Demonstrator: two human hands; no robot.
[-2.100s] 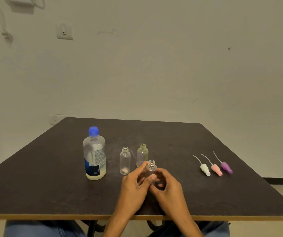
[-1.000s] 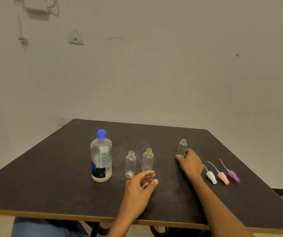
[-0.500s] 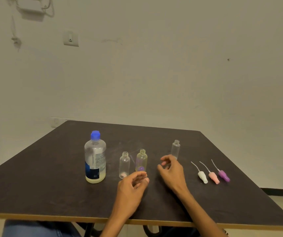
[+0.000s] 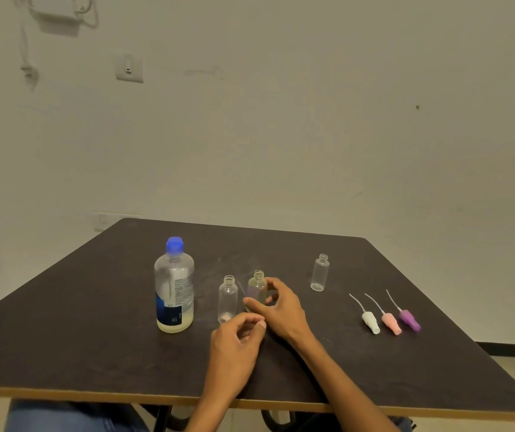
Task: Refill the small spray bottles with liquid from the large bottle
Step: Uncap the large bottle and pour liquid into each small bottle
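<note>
While we are working through the small bottles, the scene is reading this way.

Tinted bottle (image 4: 257,289): we are standing it upright near the table's middle, neck open, so it seems next to be set aside.
Right hand (image 4: 282,310): we are curling thumb and fingers around that bottle's lower body, wrist lying low over the table (image 4: 78,338).
Left hand (image 4: 237,344): we are resting it loosely curled, holding nothing, just in front of the clear bottle (image 4: 227,299).
Far bottle (image 4: 320,272): we are keeping it well apart to the right, uncapped.
Large bottle (image 4: 174,288): we are leaving it capped at left, so pouring is not yet starting.
Spray tops (image 4: 390,321): we are laying the white, pink and purple ones in a row at right, within reach for recapping.
</note>
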